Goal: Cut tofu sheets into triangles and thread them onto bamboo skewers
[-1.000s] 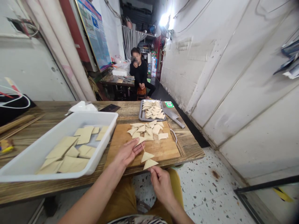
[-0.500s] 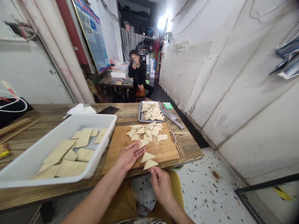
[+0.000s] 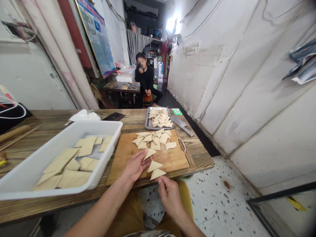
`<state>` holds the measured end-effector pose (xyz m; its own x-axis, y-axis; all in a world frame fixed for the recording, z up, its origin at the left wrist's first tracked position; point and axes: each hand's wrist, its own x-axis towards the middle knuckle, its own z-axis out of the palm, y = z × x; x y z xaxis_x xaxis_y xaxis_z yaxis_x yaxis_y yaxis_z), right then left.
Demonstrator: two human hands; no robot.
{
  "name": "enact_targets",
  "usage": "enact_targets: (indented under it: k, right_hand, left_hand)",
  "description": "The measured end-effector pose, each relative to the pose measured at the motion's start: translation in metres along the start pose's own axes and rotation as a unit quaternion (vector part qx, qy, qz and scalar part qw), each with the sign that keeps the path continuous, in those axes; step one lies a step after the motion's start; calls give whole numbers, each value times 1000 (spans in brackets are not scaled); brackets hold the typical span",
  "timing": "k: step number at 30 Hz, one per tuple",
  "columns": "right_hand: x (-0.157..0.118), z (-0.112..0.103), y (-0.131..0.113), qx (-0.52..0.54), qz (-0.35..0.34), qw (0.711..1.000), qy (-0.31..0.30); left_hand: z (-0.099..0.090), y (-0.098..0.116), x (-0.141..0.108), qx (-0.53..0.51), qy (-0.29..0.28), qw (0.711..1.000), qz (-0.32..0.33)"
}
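Note:
My left hand [image 3: 136, 165] pinches a pale triangular piece of tofu sheet [image 3: 149, 153] between thumb and fingers, above the near part of a wooden cutting board [image 3: 123, 158]. My right hand [image 3: 168, 190] is closed around the lower end of a thin skewer [image 3: 151, 158], most of which is hidden. Two more triangles [image 3: 157, 173] sit threaded on it, close to my right fingers. The left-hand triangle lies at the skewer's upper end. Several loose folded pieces [image 3: 155, 140] are heaped on the far half of the board.
Left of the board stands a white plastic bin [image 3: 103, 171] holding flat square sheets. Beyond the board are a metal tray [image 3: 147, 124] of skewered pieces and a cleaver [image 3: 183, 125]. Bare skewers [image 3: 189, 157] lie at the board's right edge. A person [image 3: 145, 79] sits farther back.
The view has shifted very slightly. Both hands keep nearly the same place, with the left still at the top triangle and the right at the skewer's lower end.

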<state>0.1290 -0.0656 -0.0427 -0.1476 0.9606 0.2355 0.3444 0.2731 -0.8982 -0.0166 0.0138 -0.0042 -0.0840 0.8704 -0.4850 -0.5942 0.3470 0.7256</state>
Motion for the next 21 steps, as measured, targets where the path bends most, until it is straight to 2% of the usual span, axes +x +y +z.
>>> enact_targets:
  k: [11, 17, 21]
  right_hand:
    - [-1, 1, 1, -11, 13, 1000, -8]
    - [5, 3, 3, -7, 5, 1000, 16]
    - [7, 1, 6, -7, 6, 1000, 2]
  left_hand:
    - [-2, -1, 1, 4, 5, 1000, -18]
    - [0, -9, -1, 1, -10, 1000, -22]
    - [-4, -5, 4, -16, -8, 1000, -3]
